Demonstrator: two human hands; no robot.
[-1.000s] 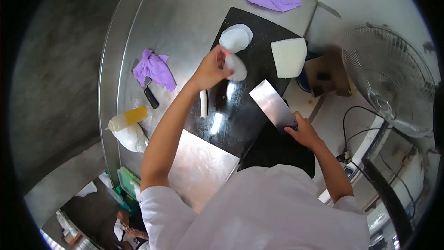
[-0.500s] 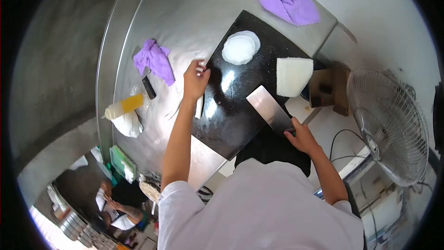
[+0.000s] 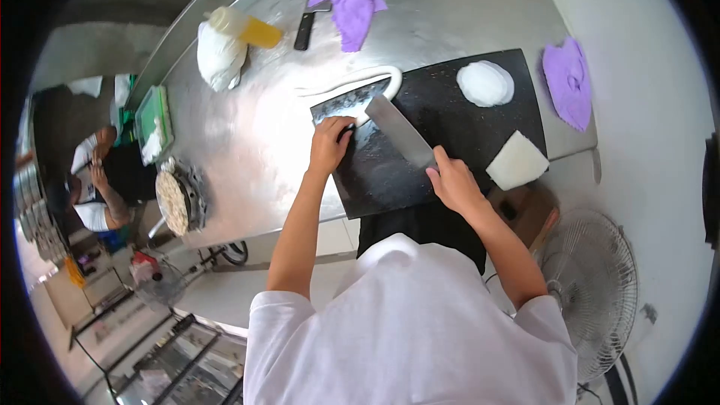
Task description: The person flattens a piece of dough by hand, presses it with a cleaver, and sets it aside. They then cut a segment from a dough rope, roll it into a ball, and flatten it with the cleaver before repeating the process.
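A long white dough rope (image 3: 345, 81) lies partly on the steel table, bends round at the far side and runs back across the black board (image 3: 390, 187). At its near end on the board is my left hand (image 3: 330, 144), its fingers curled closed on the dough. My right hand (image 3: 456, 182) grips the handle of a cleaver (image 3: 403, 135). The wide blade slants over the board, its tip beside the rope and a little right of my left fingers. A stack of thin white rounds (image 3: 486, 83) sits on the board's right part.
A white pad (image 3: 517, 161) lies at the board's right edge. Purple cloths (image 3: 352, 4) (image 3: 568, 82), a black-handled knife (image 3: 304, 30) and a yellow squeeze bottle (image 3: 259, 32) lie farther off. A fan (image 3: 592, 292) stands at right. Another person (image 3: 101, 180) is far left.
My view has turned. My left hand has moved from the board's edge onto the dough rope, now laid over the board. The cleaver has come across the board, close to the left hand.
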